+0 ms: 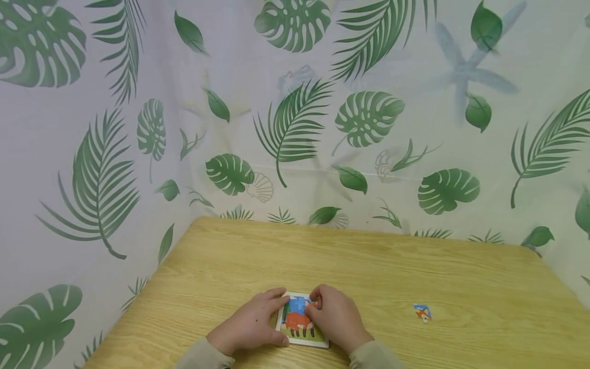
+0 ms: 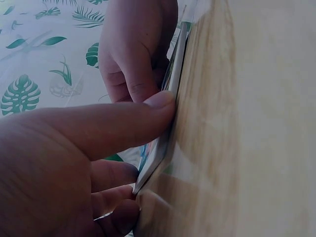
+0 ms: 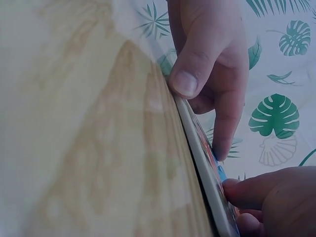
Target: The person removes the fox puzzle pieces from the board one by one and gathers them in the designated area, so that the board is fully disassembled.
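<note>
A small jigsaw puzzle board [image 1: 301, 333] with a pale frame lies flat on the table; its picture shows a red-orange animal on grass under blue. My left hand [image 1: 258, 320] holds the board at its left side, thumb at the near edge and fingers toward the far edge. In the left wrist view, the left thumb [image 2: 133, 118] rests along the frame. My right hand [image 1: 338, 315] is over the board's upper right, thumb and index finger pinching a puzzle piece [image 1: 311, 303] mostly hidden by the fingertips. The right wrist view shows those fingertips [image 3: 234, 190] at the picture's surface.
A loose blue, orange and white puzzle piece [image 1: 422, 311] lies on the wooden table [image 1: 369, 266], to the right of the right hand. A white curtain with green leaf prints [image 1: 304, 200] hangs along the table's back and left sides.
</note>
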